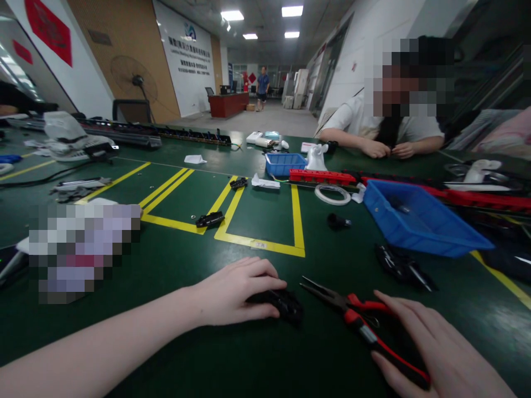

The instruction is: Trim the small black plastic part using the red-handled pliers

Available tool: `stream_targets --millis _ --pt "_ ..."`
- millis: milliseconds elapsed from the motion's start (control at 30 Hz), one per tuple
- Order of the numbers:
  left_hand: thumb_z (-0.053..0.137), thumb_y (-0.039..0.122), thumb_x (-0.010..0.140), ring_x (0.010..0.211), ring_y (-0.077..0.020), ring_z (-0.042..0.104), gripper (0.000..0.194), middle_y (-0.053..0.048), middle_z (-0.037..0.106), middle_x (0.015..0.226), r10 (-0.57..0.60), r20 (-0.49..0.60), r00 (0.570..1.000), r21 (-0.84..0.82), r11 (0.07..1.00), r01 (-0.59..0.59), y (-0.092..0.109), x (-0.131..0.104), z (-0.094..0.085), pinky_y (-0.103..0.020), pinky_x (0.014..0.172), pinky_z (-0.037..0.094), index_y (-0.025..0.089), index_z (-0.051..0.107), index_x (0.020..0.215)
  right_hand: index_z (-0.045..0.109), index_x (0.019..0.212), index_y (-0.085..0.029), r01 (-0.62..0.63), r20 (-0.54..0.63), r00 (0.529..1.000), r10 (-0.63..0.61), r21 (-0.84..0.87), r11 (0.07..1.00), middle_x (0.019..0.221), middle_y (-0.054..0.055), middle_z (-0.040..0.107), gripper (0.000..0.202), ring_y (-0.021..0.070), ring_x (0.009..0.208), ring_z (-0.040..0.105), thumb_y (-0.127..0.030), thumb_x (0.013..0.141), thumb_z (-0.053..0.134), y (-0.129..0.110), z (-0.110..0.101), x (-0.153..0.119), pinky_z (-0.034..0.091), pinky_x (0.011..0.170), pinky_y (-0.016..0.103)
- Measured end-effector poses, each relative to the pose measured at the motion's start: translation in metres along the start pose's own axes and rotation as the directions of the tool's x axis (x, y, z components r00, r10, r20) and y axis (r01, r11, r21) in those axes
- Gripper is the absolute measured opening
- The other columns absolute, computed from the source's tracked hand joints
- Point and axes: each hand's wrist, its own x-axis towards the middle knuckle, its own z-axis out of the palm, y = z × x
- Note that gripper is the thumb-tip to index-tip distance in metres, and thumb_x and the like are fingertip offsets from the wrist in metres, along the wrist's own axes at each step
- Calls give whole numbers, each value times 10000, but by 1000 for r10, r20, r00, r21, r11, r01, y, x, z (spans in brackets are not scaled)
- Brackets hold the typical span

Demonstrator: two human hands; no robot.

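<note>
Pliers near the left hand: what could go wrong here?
1. The pliers under the right hand have parted tips pointing toward the left hand; a slip might nick a finger.
2. The left hand hides part of the black part, so the pliers could catch it in the wrong spot.
3. Another dark piece lies loose by the yellow tape; it might get mixed up.
</note>
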Motion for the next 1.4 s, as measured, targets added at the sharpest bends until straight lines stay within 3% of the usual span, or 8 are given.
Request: stream_targets --millis 167,267,400,733,1033,1200,1400 --pt "634 304 903 1058 -209 572 395 -88 588 1183 -7 -34 999 -42 999 6 -2 -1 2 -352 881 506 193 550 1272 540 1205 -209 7 -32 999 -7 12 1000 981 80 698 555 243 748 680 -551 775 613 -8 -2 7 549 596 350" --pt "645 281 896 1045 -199 576 284 -75 603 1157 10 -40 999 -42 999 -11 -2 -2 2 -343 871 510 171 589 1151 564 1143 -221 -3 -46 999 5 48 999 892 55 705 519 209 636 663 -585 778 623 -8 -3 9 525 509 315" --pt "639 266 900 1049 -196 579 150 -71 595 1188 61 -36 997 -14 998 -61 -4 -2 2 -334 863 510 162 630 1008 565 1188 -212 67 -88 994 -64 39 997 960 69 705 537 239 748 686 -543 772 643 -4 -3 4 547 593 339" --pt "632 212 902 1088 -199 567 163 -65 597 1224 86 -21 996 -31 996 -87 -2 -2 0 -340 884 513 178 662 1059 528 1277 -195 198 -142 971 -191 40 979 1058 98 681 551 264 888 676 -372 772 659 -18 -18 -1 558 728 388" --pt "619 264 915 1046 -200 584 169 -68 608 1208 138 -20 990 3 990 -138 -4 -2 2 -341 849 499 193 672 1059 538 1262 -233 74 -142 989 -50 168 983 1069 102 680 495 290 912 680 -394 800 609 -38 -16 -4 561 772 432" --pt "615 286 918 1027 -197 592 174 -68 607 1200 163 -34 986 39 986 -162 -6 -2 4 -327 829 488 197 670 1058 525 1283 -253 143 -91 987 -131 141 980 1055 85 696 559 277 900 689 -386 759 664 -37 -16 0 577 734 387" --pt "609 293 923 1032 -196 589 168 -58 607 1201 176 -24 984 60 983 -175 -6 -2 4 -322 825 475 205 667 1054 541 1264 -244 48 -125 992 -25 187 981 1073 102 688 495 277 933 678 -443 813 591 -45 -12 -4 554 815 420"
